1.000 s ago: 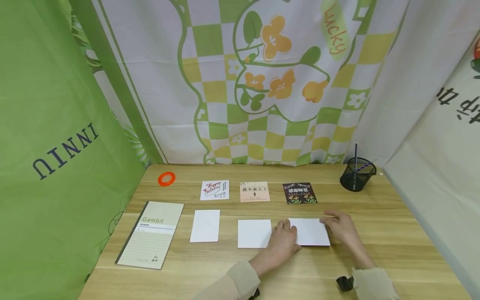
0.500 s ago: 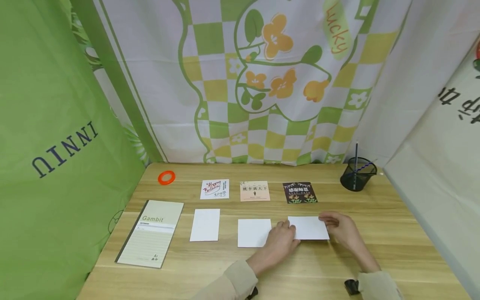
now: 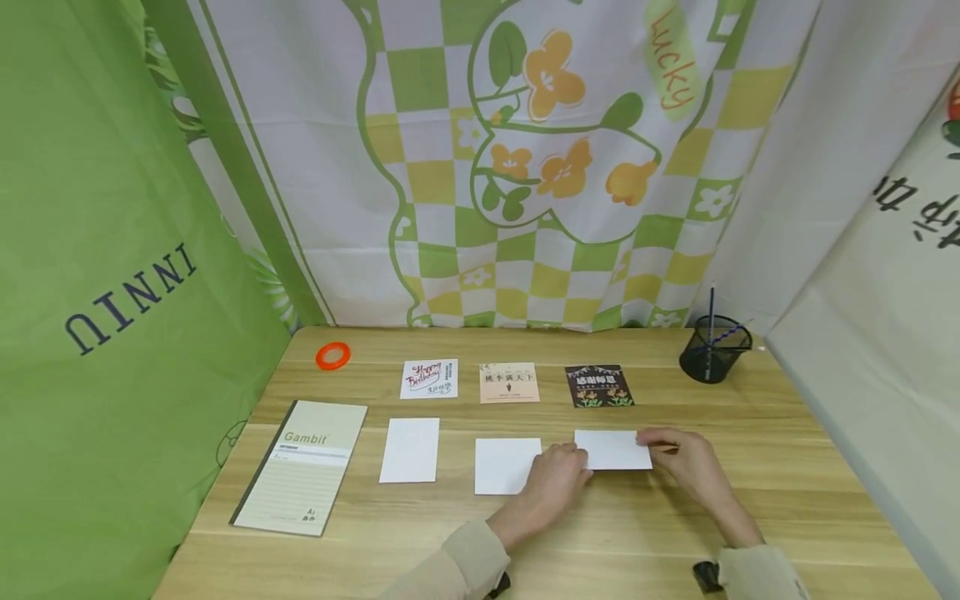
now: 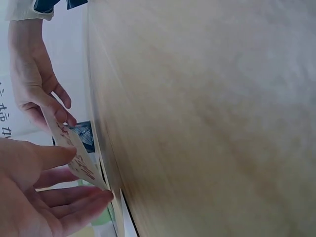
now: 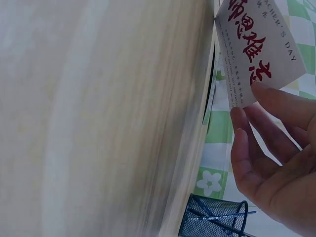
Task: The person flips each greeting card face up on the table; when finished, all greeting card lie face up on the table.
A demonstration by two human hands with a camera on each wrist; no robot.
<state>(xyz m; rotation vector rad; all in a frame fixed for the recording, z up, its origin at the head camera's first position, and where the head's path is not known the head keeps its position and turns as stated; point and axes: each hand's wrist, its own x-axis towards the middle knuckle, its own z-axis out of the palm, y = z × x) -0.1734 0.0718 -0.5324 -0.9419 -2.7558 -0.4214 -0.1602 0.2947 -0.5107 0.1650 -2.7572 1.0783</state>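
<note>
Jointly, left hand (image 3: 550,487) and right hand (image 3: 687,463) pinching one card (image 3: 617,450), two white cards (image 3: 409,451), three printed cards (image 3: 510,387)

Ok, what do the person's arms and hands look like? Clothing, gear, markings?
Left hand and right hand: no gloves, no rings or markings visible. Left sleeve and right sleeve: plain beige, wide and loose at the wrist. A small black fitting shows by the right sleeve, another by the left; both partly hidden. No cables visible on either arm.
</note>
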